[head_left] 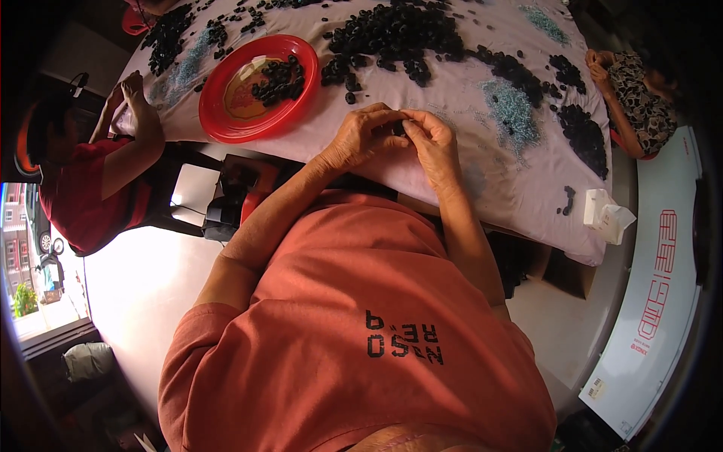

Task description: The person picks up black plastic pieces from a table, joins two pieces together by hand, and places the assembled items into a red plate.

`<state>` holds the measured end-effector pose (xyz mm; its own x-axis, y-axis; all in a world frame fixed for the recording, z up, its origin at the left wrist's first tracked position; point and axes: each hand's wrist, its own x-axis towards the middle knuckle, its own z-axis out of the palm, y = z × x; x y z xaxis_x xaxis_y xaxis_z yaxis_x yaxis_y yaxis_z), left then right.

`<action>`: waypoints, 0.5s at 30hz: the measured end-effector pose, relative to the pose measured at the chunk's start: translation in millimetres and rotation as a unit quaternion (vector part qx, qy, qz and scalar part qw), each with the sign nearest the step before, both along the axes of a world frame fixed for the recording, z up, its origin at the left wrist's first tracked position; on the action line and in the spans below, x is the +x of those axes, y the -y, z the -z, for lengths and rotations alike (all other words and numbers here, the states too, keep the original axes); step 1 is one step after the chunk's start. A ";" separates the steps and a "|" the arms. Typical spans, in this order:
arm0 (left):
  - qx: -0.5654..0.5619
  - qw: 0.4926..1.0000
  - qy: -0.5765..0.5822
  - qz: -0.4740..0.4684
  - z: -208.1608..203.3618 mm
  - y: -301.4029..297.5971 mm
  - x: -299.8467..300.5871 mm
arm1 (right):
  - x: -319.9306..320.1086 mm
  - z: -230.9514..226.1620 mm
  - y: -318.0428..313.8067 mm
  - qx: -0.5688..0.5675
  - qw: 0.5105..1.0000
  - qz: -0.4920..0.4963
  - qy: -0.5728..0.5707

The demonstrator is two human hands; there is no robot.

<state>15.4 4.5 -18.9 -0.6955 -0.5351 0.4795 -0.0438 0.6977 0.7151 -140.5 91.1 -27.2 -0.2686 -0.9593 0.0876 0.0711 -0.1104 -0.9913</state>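
Near the table's front edge, my left hand (364,137) and my right hand (437,145) meet at the fingertips. Both are closed in a pinch around a small dark piece (399,129), mostly covered by the fingers. It looks like one of the rounded black plastic pieces (399,34) heaped beyond my hands. To the right of my right hand lies a spread of thin light-blue pins or sticks (512,117). A red round tray (218,124) with some black pieces (279,81) in it stands to the left of my hands.
A pale cloth (361,162) covers the table. More black pieces (584,139) and a tissue pack (606,215) lie at the right. One person in red (98,181) works at the left, another in a patterned top (640,102) at the right. A large white appliance (648,279) stands beyond.
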 end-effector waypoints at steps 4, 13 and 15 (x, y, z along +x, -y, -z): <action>0.022 0.999 0.028 0.009 -4.6 -1.9 1.8 | -2.2 1.0 -0.3 0.002 1.000 -0.005 0.008; 0.002 1.000 0.010 -0.016 -1.3 -3.4 1.6 | -0.1 -3.1 -2.2 0.033 0.999 0.005 -0.013; 0.005 1.000 0.003 -0.016 0.0 -3.0 2.6 | 1.8 -4.1 -1.9 0.026 0.999 0.011 -0.017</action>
<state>17.9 7.5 -18.9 -0.6809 -0.5617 0.4699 -0.0704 0.6889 0.7214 -138.8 93.1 -23.0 -0.2873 -0.9567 0.0462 0.0363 -0.0590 -0.9976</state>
